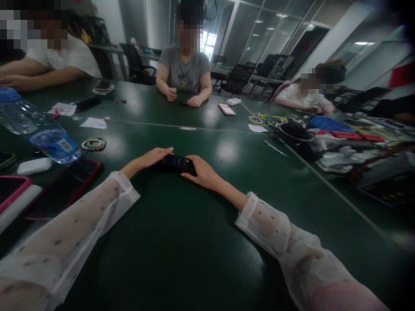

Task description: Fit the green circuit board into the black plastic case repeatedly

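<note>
Tabletop [155,242] here is glossy dark green, and the thing to look at is a small black oblong device with a lit screen [177,162], sitting between the wearer's two bare hands. Its long axis runs left to right, across the wearer, with the right end a touch closer to them.

Right hand [205,173] has the better hold imo: it wraps the device's right end, thumb along the near edge, the other fingers on the far side, so they're closed in around it. Left hand [151,159] comes in from the other end, fingers stretched flat toward the device's far left corner. It's pretty dim and I can't see that thumb, so no idea whether it's pinching or just resting there. Either way, both hands are right at the device, the right one covering more of it.

As for the clutter: left of the device there's a beaded-looking pale ring [94,149], then a clear plastic bottle with a blue cap [55,136]. A slim silver metal wrench [275,147] lies off to the device's right. Straight beyond the device sits a person in a grey T-shirt [184,69].
</note>
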Motion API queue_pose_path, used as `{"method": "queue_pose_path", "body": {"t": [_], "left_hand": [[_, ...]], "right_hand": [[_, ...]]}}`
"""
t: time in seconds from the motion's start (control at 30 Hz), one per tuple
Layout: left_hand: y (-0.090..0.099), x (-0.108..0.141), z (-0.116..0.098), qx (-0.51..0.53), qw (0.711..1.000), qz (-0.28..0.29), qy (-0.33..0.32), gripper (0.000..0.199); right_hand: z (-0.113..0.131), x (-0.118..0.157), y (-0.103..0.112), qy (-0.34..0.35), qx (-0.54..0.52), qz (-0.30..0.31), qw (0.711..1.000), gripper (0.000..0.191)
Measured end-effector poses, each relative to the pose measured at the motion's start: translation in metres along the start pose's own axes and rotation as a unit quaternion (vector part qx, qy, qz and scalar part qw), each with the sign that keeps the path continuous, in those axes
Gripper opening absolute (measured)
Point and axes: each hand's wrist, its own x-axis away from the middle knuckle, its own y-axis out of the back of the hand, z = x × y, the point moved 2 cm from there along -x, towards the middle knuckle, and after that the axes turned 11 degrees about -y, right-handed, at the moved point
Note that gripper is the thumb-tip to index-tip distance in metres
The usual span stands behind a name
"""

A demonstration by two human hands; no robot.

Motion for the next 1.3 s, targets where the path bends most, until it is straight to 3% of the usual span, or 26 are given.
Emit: {"method": "queue_pose_path", "body": {"t": [0.17, 0.37, 0.67, 0.77, 0.93, 1.13, 1.3], "left_hand": [[-0.003, -0.001, 0.006, -0.081, 0.994, -0.067, -0.008, 0.073], [-0.003, -0.001, 0.010, -0.078, 0.994, -0.074, -0.003, 0.077], [-0.004, -0.003, 0.019, -0.093, 0.992, -0.083, -0.003, 0.072], [-0.004, -0.003, 0.024, -0.088, 0.993, -0.076, -0.013, 0.068], [-0.003, -0.004, 0.030, -0.099, 0.993, -0.063, -0.017, 0.062], [-0.004, -0.002, 0.024, -0.131, 0.989, -0.066, -0.033, 0.058], [-0.005, -0.002, 0.022, -0.164, 0.983, -0.072, -0.041, 0.055]], "right_hand": [[0.000, 0.000, 0.001, 0.000, -0.006, -0.001, 1.000, 0.064], [-0.001, 0.002, 0.000, 0.015, -0.018, -0.012, 1.000, 0.072], [-0.003, 0.003, 0.003, 0.004, -0.070, -0.022, 0.997, 0.057], [-0.006, 0.005, 0.007, -0.037, -0.095, -0.103, 0.989, 0.058], [-0.025, 0.004, 0.009, -0.156, -0.115, -0.251, 0.948, 0.059], [-0.057, -0.006, -0.005, -0.228, -0.087, -0.247, 0.938, 0.053], [-0.067, -0.008, -0.013, -0.225, -0.080, -0.228, 0.944, 0.048]]}}
